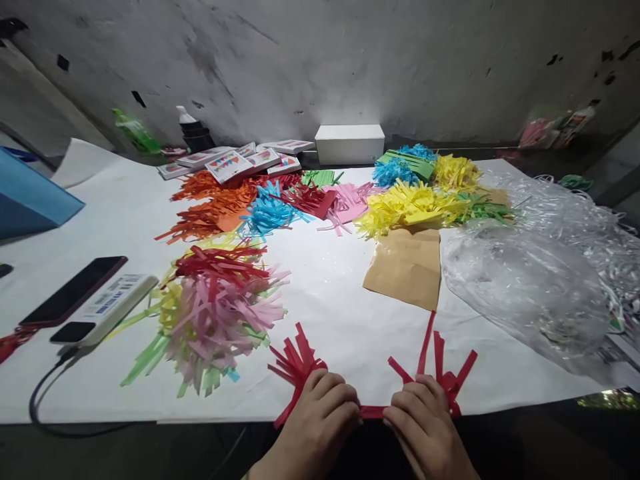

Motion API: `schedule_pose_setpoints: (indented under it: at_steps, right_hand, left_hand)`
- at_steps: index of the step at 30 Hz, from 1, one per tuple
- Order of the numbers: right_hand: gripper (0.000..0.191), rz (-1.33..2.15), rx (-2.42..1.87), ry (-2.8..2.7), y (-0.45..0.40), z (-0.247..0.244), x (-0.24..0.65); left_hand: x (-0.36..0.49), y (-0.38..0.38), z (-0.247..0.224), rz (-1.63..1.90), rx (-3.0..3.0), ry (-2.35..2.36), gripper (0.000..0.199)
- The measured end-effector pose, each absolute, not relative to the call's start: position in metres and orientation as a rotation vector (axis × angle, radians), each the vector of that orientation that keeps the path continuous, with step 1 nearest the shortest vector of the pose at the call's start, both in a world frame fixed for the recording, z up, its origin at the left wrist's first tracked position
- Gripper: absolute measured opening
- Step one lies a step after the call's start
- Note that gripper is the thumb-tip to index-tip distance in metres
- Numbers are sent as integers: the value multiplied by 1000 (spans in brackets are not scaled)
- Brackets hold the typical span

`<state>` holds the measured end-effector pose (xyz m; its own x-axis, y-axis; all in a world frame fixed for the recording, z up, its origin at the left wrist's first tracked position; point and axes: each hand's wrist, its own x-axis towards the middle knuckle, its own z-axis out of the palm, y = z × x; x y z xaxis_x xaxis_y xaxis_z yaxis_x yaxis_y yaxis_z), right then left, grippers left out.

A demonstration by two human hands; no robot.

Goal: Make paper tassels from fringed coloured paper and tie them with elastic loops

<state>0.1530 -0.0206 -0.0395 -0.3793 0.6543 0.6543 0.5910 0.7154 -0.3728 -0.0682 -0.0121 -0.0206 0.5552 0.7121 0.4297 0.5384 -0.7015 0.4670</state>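
Observation:
At the table's front edge, my left hand [323, 417] and my right hand [423, 413] are both closed on one red fringed paper piece [373, 412]. A narrow red band runs between my hands, and cut red strips fan out beyond each of them. The fingertips curl under and are partly hidden. To the left of my left hand lies a heap of pink, red, yellow and green fringed paper [215, 313]. A square of brown paper [406, 267] rests on the table beyond my right hand.
Along the back of the white table [325, 287] are orange, blue and yellow tassels [413, 207], flat boxes [230, 165] and a white box [350, 145]. Plastic bags [525, 287] lie right; a phone [75, 290] and cabled power bank [107, 310] lie left.

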Motion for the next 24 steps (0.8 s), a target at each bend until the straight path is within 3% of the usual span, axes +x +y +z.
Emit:
schedule_pose_setpoints:
  at_steps: [7,11,16,19,24]
  right_hand:
    - [19,146,-1274,-1903,-29,-42,135]
    - [24,58,-1219,-1942,-34,-45,130]
    - [21,-101,-1025,-2073,-32,-52,136]
    - [30,-132,-950,-2017,-30,-48,140]
    - [38,-55,-884,-1973,-32,-23,150]
  left_hand:
    - [-51,-15,-10,686,2311,1367,12]
    - [-45,-14,-8,535,2246,1489,12]
    - [-47,-16,-9,553,2268,1441,15]
    - [-51,-19,-3,523,2226,1354,16]
    - [-49,-17,16,517,1750,1126,17]
